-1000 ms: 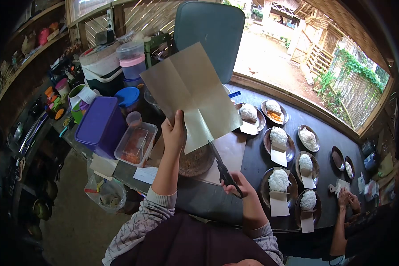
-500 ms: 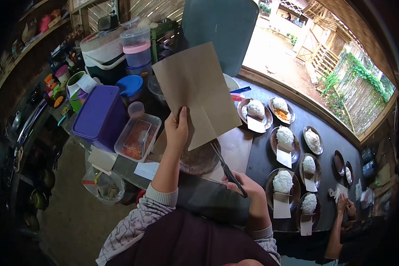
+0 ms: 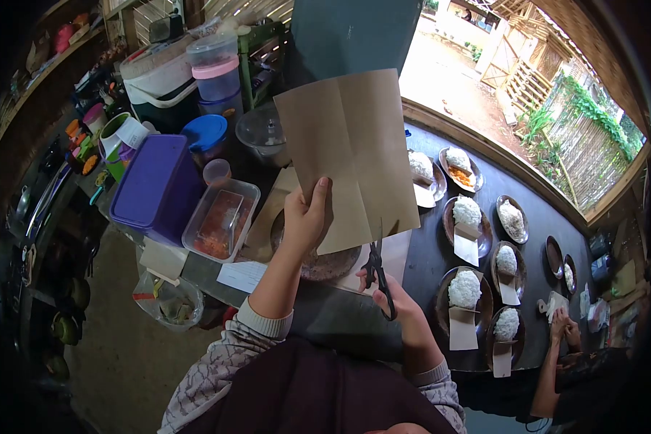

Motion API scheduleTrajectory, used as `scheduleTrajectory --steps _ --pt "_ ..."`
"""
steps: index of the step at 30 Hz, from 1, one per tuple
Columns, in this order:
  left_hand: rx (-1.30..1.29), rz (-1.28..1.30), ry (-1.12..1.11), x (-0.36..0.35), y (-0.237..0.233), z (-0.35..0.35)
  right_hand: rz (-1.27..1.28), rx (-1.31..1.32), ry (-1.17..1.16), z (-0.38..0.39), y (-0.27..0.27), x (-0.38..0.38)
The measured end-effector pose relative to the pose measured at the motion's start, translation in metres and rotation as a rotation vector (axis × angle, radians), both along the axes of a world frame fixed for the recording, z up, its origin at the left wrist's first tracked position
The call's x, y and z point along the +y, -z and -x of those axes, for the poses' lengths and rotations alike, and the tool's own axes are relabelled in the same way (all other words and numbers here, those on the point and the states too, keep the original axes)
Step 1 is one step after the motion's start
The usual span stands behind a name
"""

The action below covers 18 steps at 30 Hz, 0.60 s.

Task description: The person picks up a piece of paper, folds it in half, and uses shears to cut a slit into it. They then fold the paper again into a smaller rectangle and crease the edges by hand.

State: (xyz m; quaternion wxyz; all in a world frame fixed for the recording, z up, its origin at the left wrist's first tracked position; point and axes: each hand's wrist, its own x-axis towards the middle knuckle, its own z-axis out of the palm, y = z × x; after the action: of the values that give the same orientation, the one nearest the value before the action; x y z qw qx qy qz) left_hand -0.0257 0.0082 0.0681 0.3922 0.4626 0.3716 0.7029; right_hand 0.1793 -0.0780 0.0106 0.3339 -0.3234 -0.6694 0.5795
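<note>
My left hand point(image 3: 305, 217) grips a large sheet of brown paper point(image 3: 347, 145) by its lower left part, thumb on the near face. A fold line runs down the middle of the sheet. My right hand point(image 3: 399, 300) has its fingers in the handles of dark scissors point(image 3: 375, 269). Their blades are apart and point up at the paper's bottom edge, close to the fold; one blade shows in front of the sheet. Behind the paper and my left wrist, a round stone mortar point(image 3: 333, 266) is partly hidden.
Plates with rice mounds point(image 3: 464, 289) and folded paper pieces stand on the dark table at right. A co-worker's hands point(image 3: 563, 325) handle something pale there. To the left are a purple box point(image 3: 152, 189) and a clear tub point(image 3: 220, 217) with reddish food.
The paper has shifted right and turned more upright in my left hand. The scissors have risen to its bottom edge, and their blades have spread apart.
</note>
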Motion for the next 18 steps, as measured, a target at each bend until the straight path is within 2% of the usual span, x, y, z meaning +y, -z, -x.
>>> scheduleTrajectory --steps 5,12,18 --pt "0.034 -0.059 0.000 0.003 0.007 0.000 -0.085 -0.088 0.047 0.003 0.000 -0.001" --pt "0.047 0.006 0.072 0.002 0.011 -0.002 -0.112 -0.079 0.047 0.002 0.005 0.001" --pt "-0.045 0.032 0.137 -0.003 0.004 -0.002 -0.090 -0.066 0.053 0.002 0.003 0.000"
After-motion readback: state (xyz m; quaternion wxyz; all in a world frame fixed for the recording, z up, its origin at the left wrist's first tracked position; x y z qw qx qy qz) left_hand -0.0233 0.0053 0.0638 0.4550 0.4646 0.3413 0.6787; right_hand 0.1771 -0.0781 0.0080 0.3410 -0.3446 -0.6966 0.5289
